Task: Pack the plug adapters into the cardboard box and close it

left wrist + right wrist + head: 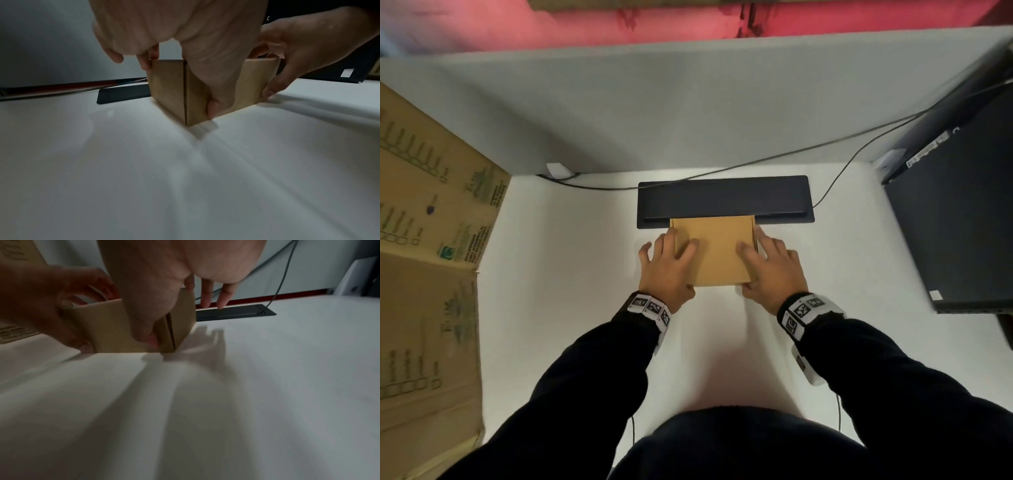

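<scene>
Fingers (681,248) of the left hand (666,270) and right hand (774,270) curl over the top of the small square brown cardboard box (717,250), thumbs clamped on its near side, gripping it between them on the white counter (571,291). Its lid lies closed, contents hidden; beyond the fingertips sits a flat black panel (722,198).
</scene>
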A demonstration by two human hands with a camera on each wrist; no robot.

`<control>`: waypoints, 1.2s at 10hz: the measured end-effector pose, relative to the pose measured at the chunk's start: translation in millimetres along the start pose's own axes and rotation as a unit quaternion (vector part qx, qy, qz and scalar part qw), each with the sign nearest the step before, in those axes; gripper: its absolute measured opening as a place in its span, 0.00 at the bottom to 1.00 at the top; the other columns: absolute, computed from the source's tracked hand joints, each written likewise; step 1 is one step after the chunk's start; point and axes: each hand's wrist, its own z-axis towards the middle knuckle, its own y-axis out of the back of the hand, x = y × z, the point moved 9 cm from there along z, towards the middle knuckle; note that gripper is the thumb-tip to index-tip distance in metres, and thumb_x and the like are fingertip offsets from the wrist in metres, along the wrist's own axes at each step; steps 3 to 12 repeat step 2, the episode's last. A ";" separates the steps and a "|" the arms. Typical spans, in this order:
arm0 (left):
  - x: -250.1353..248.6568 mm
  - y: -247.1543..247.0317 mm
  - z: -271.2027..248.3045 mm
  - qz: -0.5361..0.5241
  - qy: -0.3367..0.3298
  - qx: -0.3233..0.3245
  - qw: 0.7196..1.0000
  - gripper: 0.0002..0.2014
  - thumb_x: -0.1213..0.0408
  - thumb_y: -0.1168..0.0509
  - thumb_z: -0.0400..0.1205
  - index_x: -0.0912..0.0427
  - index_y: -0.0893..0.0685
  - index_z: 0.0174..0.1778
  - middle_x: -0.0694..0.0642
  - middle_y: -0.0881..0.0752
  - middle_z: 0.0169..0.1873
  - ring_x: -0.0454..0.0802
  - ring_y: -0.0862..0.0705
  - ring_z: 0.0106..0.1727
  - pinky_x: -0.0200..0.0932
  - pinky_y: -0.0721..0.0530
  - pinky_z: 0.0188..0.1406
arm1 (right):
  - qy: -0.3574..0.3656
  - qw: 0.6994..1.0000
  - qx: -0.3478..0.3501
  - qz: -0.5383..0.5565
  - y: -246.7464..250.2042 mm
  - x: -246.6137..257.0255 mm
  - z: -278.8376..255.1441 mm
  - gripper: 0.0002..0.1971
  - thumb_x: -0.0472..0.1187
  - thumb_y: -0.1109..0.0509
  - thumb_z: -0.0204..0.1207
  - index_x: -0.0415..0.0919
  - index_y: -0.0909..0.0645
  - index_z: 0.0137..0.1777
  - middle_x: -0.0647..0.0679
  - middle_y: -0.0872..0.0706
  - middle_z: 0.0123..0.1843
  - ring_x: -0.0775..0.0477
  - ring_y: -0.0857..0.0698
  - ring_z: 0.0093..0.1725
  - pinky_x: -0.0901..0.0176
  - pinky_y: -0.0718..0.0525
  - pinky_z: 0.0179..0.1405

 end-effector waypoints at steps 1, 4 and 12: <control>3.1 2.1 -4.0 0.010 0.011 0.020 1.000 0.51 0.48 0.17 0.58 0.45 0.35 0.76 0.61 0.36 0.77 0.64 0.33 0.75 0.72 0.32 0.71 | 0.006 1.000 0.014 -0.002 3.0 5.0 -1.9 0.41 0.59 0.21 0.63 0.56 0.37 0.74 0.40 0.43 0.86 0.31 0.33 0.74 0.39 0.24 0.65; 0.1 20.7 -1.8 0.024 0.017 0.061 0.998 0.51 0.35 0.21 0.58 0.42 0.34 0.77 0.59 0.37 0.79 0.66 0.38 0.80 0.72 0.36 0.75 | 0.009 0.999 0.037 0.028 23.8 8.5 -1.1 0.45 0.69 0.24 0.58 0.57 0.34 0.74 0.41 0.42 0.84 0.31 0.39 0.77 0.37 0.28 0.71; 0.1 20.7 -1.8 0.024 0.017 0.061 0.998 0.51 0.35 0.21 0.58 0.42 0.34 0.77 0.59 0.37 0.79 0.66 0.38 0.80 0.72 0.36 0.75 | 0.009 0.999 0.037 0.028 23.8 8.5 -1.1 0.45 0.69 0.24 0.58 0.57 0.34 0.74 0.41 0.42 0.84 0.31 0.39 0.77 0.37 0.28 0.71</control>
